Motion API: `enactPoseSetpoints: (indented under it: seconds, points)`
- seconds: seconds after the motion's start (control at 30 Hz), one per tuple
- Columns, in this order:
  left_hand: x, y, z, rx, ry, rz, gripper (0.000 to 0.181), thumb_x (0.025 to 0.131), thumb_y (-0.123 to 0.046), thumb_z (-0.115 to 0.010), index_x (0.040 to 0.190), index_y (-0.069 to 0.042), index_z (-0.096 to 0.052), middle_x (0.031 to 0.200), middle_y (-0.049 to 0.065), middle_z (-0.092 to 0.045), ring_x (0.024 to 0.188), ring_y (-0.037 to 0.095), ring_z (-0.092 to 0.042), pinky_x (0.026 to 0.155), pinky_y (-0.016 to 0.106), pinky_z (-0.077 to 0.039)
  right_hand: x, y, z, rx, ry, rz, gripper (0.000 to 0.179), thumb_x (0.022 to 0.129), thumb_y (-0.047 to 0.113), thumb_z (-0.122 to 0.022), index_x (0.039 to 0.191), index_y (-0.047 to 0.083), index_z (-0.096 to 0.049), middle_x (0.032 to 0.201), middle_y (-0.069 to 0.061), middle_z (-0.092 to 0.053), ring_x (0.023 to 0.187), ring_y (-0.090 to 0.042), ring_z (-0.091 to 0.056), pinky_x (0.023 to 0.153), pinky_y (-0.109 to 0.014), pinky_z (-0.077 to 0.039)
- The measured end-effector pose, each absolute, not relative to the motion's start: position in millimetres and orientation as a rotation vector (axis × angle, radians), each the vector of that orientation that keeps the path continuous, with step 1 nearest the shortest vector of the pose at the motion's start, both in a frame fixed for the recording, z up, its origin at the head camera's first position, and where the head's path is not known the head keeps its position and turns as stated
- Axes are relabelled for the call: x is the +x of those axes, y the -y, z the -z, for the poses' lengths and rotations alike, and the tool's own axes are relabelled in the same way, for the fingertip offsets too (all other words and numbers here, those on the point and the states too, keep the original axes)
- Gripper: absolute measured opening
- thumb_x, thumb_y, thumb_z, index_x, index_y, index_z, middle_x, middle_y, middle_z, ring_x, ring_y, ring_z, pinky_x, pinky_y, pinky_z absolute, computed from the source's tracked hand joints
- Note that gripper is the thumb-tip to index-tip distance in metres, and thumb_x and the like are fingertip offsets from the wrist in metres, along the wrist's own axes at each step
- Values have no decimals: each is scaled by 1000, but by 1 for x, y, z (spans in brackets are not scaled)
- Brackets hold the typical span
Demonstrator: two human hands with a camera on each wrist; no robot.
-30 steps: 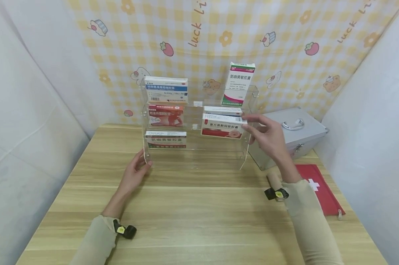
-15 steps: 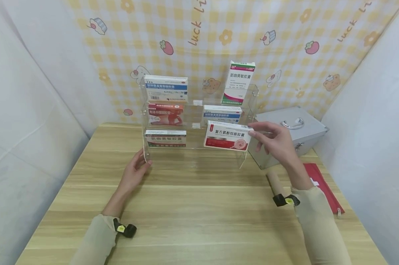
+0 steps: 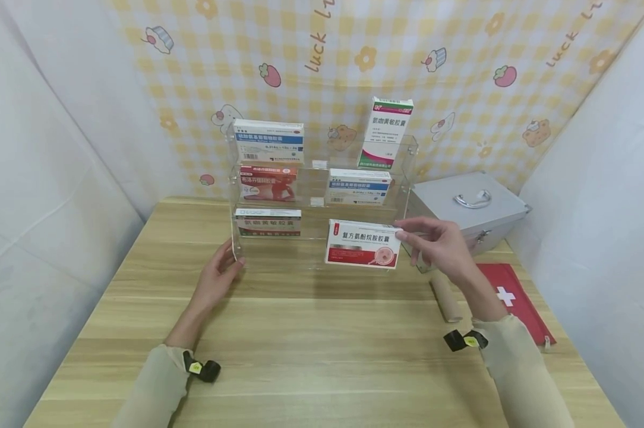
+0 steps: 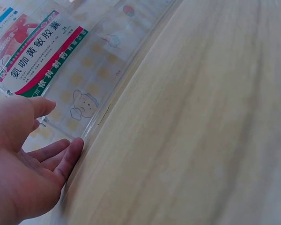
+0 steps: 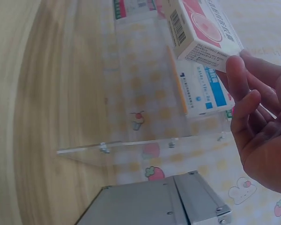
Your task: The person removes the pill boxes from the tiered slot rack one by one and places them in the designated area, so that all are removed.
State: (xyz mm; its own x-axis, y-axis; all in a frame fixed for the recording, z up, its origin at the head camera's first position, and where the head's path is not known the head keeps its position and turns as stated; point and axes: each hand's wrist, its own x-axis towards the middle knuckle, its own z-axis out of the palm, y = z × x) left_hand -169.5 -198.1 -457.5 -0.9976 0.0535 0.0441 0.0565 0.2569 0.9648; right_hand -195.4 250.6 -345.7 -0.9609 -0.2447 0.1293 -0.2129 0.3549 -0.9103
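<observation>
My right hand (image 3: 438,246) pinches the upper right corner of a white and red medicine box (image 3: 362,244). That box is held before the lower right of a clear acrylic display rack (image 3: 316,252), its printed face towards me. My left hand (image 3: 218,276) grips the rack's lower left side edge, thumb in front and fingers on the outer side; the left wrist view shows this too. A blue and white box (image 3: 359,188) stands on the middle tier at right. A green and red box (image 4: 49,51) lies sideways on the bottom tier at left.
On the rack's upper left are another blue and white box (image 3: 269,142) and a red box (image 3: 268,183). A tall white box (image 3: 384,134) stands top right. Right of the rack sit a silver case (image 3: 469,208), a brown roll (image 3: 445,297) and a red pouch (image 3: 514,297).
My right hand has drawn the white and red box down and forward from the rack's middle right tier, uncovering the blue and white box behind. The left hand has stayed at the rack.
</observation>
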Motion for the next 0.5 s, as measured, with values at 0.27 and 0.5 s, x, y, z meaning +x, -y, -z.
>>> enactPoseSetpoints:
  seconds: [0.27, 0.5]
  points:
    - [-170, 198, 458, -104, 2480, 1897, 61, 102, -13, -54, 155, -10, -24, 148, 28, -37, 131, 43, -42, 94, 49, -51, -193, -253, 366, -389, -2471, 1696, 35, 89, 25, -74, 120, 9, -69, 103, -10, -71, 50, -28, -59, 36, -28, -40]
    - [-170, 198, 457, -102, 2486, 1908, 62, 102, -14, -53, 156, -12, -23, 149, 28, -36, 132, 43, -40, 96, 52, -49, -192, -256, 387, -351, -2448, 1610, 35, 88, 33, -75, 117, 13, -71, 108, -9, -70, 53, -36, -58, 37, -28, -40]
